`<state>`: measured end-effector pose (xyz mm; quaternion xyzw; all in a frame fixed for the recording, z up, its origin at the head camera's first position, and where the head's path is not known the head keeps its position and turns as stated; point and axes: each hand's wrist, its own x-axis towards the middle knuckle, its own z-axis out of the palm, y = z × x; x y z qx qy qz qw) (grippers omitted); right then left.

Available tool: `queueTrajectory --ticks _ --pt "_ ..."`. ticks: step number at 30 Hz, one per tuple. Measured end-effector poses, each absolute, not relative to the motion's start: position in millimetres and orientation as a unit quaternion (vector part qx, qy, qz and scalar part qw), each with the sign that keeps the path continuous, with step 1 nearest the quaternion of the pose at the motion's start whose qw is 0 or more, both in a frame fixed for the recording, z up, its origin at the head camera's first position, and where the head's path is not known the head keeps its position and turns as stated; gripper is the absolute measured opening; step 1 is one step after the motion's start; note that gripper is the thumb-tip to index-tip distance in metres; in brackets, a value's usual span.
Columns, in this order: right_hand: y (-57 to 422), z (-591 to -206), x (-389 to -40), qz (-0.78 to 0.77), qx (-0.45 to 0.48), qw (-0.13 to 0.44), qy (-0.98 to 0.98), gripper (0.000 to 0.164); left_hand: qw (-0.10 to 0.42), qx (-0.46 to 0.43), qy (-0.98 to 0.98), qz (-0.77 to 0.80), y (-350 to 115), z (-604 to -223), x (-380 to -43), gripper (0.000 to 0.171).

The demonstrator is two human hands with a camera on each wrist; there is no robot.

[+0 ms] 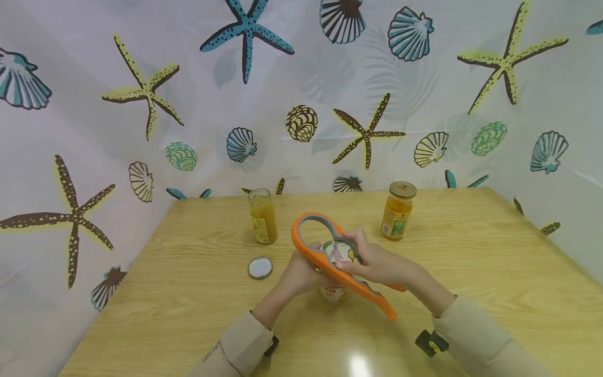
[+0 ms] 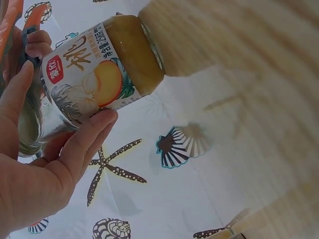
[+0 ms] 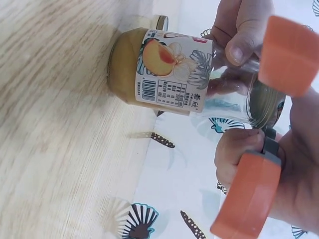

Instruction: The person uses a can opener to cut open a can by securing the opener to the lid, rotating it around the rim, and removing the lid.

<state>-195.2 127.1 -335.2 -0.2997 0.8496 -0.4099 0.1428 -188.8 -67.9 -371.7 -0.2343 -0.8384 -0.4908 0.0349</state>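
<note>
A glass jar of peaches (image 2: 89, 79) with a white label stands on the table, its base showing in the right wrist view. My left hand (image 1: 301, 272) holds the jar round its upper part, below the patterned lid (image 1: 338, 252). An orange jar opener (image 1: 306, 250) with a grey inner lining lies across the lid. My right hand (image 1: 377, 262) grips the opener, thumb and fingers about the lid's edge. Its round loop reaches out to the left, past the lid. The two orange handles spread apart, one handle (image 3: 249, 194) and the other (image 3: 289, 55) on either side of the hand.
On the wooden table (image 1: 198, 314), an open jar (image 1: 264, 222) of yellow contents stands at the back left. A loose lid (image 1: 260, 267) lies in front of it, pale side up. A lidded jar (image 1: 398, 212) stands at the back right. Patterned cloth (image 1: 282, 173) hangs behind.
</note>
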Motion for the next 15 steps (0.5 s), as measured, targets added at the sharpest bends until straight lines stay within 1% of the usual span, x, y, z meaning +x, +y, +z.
queueTrajectory --ticks 6,8,12,15 --pt "125.1 -334.1 -196.0 -0.389 -0.296 0.127 0.863 0.055 0.039 -0.235 -0.844 -0.481 -67.9 -369.8 -190.4 0.037" --pt "124.2 -334.4 -195.5 -0.380 -0.299 0.121 0.867 0.057 0.031 -0.233 -0.845 -0.481 -68.7 -369.2 -190.7 0.038" --pt "122.3 -334.1 -195.0 -0.362 -0.309 0.112 0.873 0.061 0.008 -0.226 -0.847 -0.482 -70.7 -367.8 -190.9 0.048" --pt "123.4 -333.0 -194.7 -0.359 -0.308 0.117 0.873 0.060 -0.005 -0.232 -0.845 -0.481 -71.1 -367.4 -190.7 0.048"
